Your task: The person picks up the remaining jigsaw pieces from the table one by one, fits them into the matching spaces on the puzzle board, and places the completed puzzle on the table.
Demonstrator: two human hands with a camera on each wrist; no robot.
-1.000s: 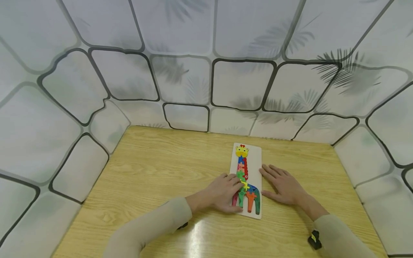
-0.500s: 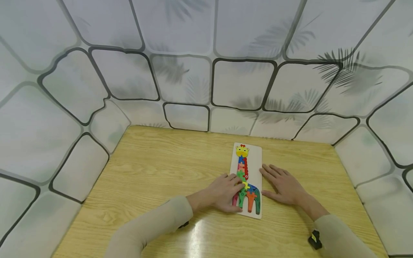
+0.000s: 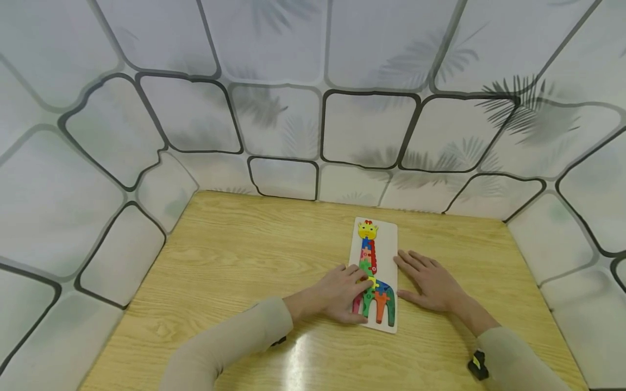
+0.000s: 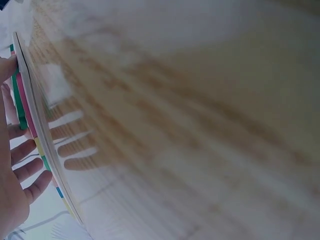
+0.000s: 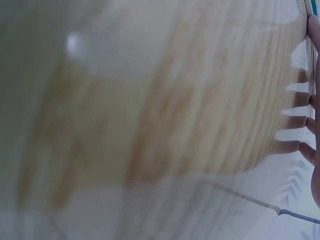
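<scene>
A pale puzzle board (image 3: 388, 244) lies lengthwise on the table, bearing a giraffe puzzle (image 3: 381, 304) in several bright pieces. The giraffe's yellow head (image 3: 368, 230) points away from me. My left hand (image 3: 339, 296) rests on the board's left side, its fingers over the chest and front legs and its thumb at the lower left edge. In the left wrist view, those fingers (image 4: 35, 185) are spread against the coloured pieces. On the other side my right hand (image 3: 432, 285) lies palm down on the table, thumb and fingertips right at the board's right edge. The pieces under the left fingers are hidden.
The wood-grain table (image 3: 254, 244) extends on both sides of the board. Light walls (image 3: 274, 119) with a dark stone-outline and leaf pattern stand at its back and sides. A small black device (image 3: 477, 364) hangs by the right sleeve (image 3: 513, 353).
</scene>
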